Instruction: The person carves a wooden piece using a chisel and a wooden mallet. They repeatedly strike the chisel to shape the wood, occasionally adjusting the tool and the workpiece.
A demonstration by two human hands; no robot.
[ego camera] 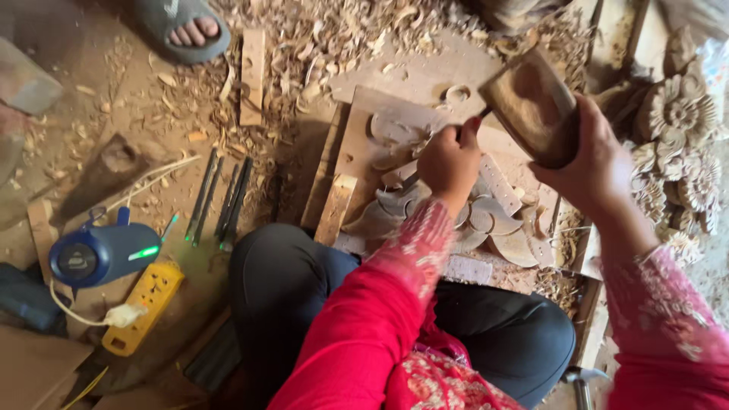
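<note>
Head view: left hand (449, 161) is closing around a chisel (472, 121) on the carving (456, 212); right hand (588, 163) is gripping a mallet (531, 106).

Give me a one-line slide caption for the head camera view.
Left hand steadies a chisel on a carved wooden panel; right hand holds a wooden mallet.

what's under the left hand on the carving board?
The left hand grips a chisel over a half-carved wooden floral panel, petals visible around it. The chisel tip and the wood directly beneath the fist are covered. The right hand holds a wooden mallet.
</note>
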